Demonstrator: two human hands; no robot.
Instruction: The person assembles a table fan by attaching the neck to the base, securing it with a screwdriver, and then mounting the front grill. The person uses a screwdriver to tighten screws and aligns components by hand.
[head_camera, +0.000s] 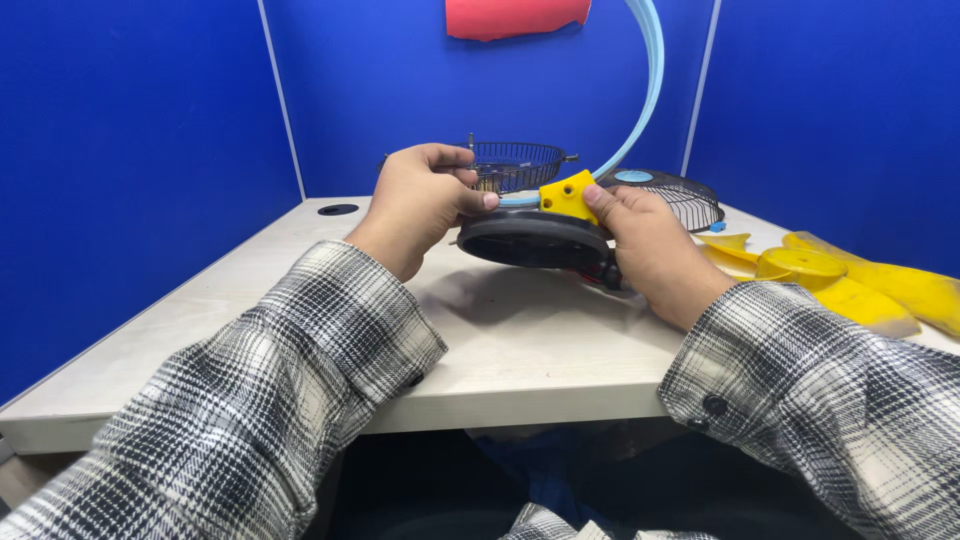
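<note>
Both my hands hold a black round base (530, 240) lifted a little above the pale table (500, 340). A yellow block (567, 197) with holes sits on top of the base, and a light blue curved arm (650, 80) rises from it. My left hand (425, 200) grips the base's left rim, thumb near the yellow block. My right hand (650, 250) holds the right side, with its thumb pressed on the yellow block.
Two black wire fan grilles (515, 165) (685, 200) lie behind the hands. Yellow fan blades (840, 280) rest at the right. A cable hole (338, 209) is at the back left. Blue partition walls surround the table; a red sheet (515, 18) hangs above.
</note>
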